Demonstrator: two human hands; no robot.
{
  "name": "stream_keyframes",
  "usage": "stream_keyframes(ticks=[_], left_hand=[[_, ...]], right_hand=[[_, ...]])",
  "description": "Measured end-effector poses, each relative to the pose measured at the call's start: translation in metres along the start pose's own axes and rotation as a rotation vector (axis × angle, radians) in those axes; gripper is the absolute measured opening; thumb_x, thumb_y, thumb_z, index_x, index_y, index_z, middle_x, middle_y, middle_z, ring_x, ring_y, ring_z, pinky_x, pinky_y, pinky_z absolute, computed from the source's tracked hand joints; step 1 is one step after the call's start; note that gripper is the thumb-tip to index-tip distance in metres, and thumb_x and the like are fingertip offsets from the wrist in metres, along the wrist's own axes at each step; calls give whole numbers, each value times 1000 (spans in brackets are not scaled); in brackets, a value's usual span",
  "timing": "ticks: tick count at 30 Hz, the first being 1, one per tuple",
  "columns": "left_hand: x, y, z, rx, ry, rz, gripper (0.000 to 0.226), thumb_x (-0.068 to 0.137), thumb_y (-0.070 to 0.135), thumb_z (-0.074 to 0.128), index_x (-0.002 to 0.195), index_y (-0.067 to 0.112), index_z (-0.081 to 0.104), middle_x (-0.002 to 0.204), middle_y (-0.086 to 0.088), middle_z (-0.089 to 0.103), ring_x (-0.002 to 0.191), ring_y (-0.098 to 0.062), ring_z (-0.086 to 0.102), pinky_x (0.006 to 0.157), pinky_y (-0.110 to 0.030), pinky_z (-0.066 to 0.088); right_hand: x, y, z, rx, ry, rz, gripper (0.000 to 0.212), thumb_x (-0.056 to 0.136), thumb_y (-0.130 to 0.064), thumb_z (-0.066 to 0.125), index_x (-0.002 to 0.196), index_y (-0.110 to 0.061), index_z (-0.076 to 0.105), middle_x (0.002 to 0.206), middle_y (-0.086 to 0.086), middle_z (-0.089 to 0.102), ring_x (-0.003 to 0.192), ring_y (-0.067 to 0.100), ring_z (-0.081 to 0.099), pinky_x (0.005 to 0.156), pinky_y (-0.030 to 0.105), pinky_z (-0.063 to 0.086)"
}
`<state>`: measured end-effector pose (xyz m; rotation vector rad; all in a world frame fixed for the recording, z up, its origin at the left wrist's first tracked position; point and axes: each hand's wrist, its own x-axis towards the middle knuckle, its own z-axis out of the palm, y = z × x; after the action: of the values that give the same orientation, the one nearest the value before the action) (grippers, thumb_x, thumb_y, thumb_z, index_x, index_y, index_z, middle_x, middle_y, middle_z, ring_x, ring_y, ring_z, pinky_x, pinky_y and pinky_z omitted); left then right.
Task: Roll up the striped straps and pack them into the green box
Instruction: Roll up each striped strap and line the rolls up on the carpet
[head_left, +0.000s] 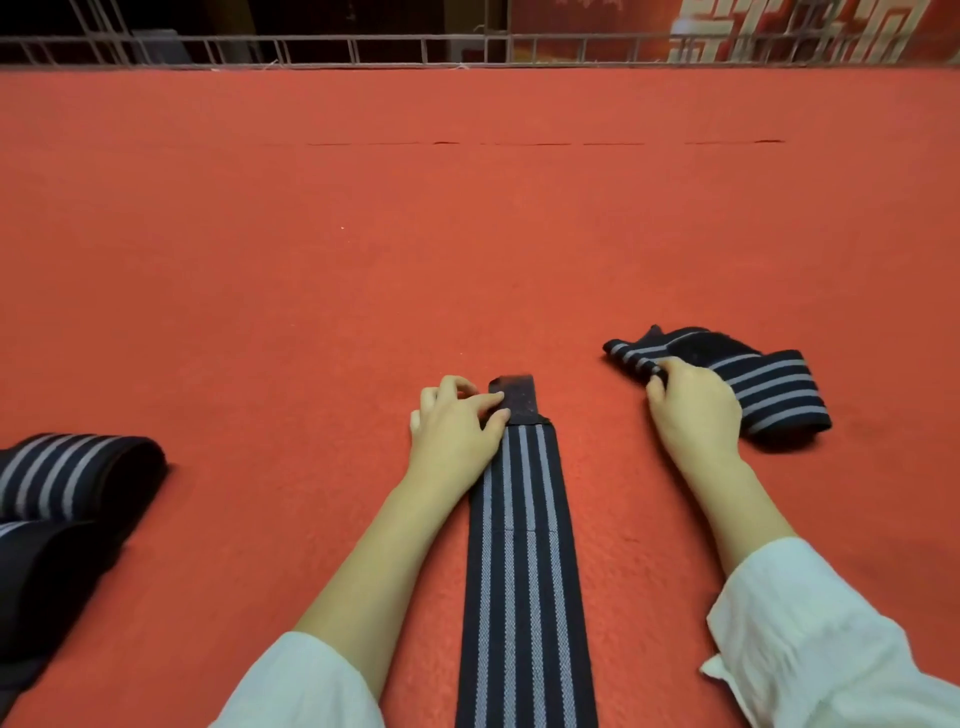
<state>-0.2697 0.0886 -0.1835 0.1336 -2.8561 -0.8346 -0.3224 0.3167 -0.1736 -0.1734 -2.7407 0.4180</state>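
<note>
At the lower left edge of the frame a pile of striped straps (67, 483) lies loosely folded on the red worktop (467, 234). Below centre, a flat strap (524, 545) runs from the bottom edge upward and ends in a dark tab (519, 397). The left grip (457, 421) rests there with thumb and forefinger laid straight on the tab's left side, not closed round it. To the right, the right grip (693, 410) is clamped on a bunched fold of a crumpled strap (769, 395), fingers curled over its near end. White sleeves (810, 634) cover both forearms.
</note>
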Motion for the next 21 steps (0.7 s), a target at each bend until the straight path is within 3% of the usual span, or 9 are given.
stream_keyframes(ticks=[5, 8, 10, 12, 15, 18, 19, 21], left_hand=[[-5, 9, -5, 99, 12, 13, 35, 98, 37, 49, 130, 30, 58, 136, 0, 42, 126, -23, 31, 103, -36, 26], [-8, 46, -7, -152, 85, 70, 31, 97, 32, 51, 119, 15, 65, 122, -8, 58, 116, -26, 49, 97, -30, 34], [-5, 76, -4, -371, -42, -1, 42, 96, 44, 51, 115, 9, 64, 106, -12, 69, 103, -27, 62, 91, -28, 45], [-6, 94, 4, -478, -147, -78, 55, 90, 51, 56, 126, 11, 52, 106, -13, 68, 98, -28, 65, 88, -32, 51], [-14, 92, 21, -475, -121, -47, 38, 89, 28, 64, 122, 15, 49, 100, 2, 60, 95, -16, 61, 69, -17, 41], [-13, 82, 30, -549, -80, -8, 25, 90, 13, 61, 112, 18, 51, 89, 11, 58, 75, 3, 56, 58, -6, 41], [-11, 81, 31, -596, -85, -21, 24, 89, 11, 60, 110, 19, 51, 87, 10, 59, 71, 1, 56, 59, -8, 44], [-7, 78, 30, -726, -128, -72, 23, 88, 13, 62, 108, 20, 52, 89, 3, 63, 73, -10, 63, 70, -26, 55]], right_hand=[[-30, -9, -34, -52, -61, -105, 25, 95, -30, 46, 109, -15, 61, 104, 14, 68, 100, 37, 61, 74, 38, 42], [-54, -17, -47, -76, -64, -212, 24, 94, -35, 48, 106, -19, 62, 104, 5, 69, 99, 33, 63, 71, 36, 43], [-67, -18, -47, -11, -42, -257, 23, 93, -35, 51, 102, -20, 65, 101, 1, 70, 97, 29, 64, 69, 35, 42], [-74, -14, -42, 125, -48, -277, 21, 89, -32, 58, 102, -20, 69, 99, -2, 71, 96, 24, 65, 71, 33, 44], [-72, 0, -33, 288, -86, -310, 22, 86, -35, 62, 101, -21, 72, 104, -9, 69, 103, 14, 61, 81, 25, 43], [-59, 11, -29, 383, -39, -277, 24, 90, -23, 60, 111, -15, 69, 125, -4, 60, 122, 13, 47, 95, 14, 27], [-54, 14, -29, 382, -26, -249, 28, 90, -18, 59, 117, -13, 66, 131, 0, 57, 127, 15, 43, 99, 13, 22], [-49, 17, -28, 352, -63, -206, 40, 89, -12, 57, 129, -11, 58, 139, 6, 50, 133, 20, 37, 105, 15, 17]])
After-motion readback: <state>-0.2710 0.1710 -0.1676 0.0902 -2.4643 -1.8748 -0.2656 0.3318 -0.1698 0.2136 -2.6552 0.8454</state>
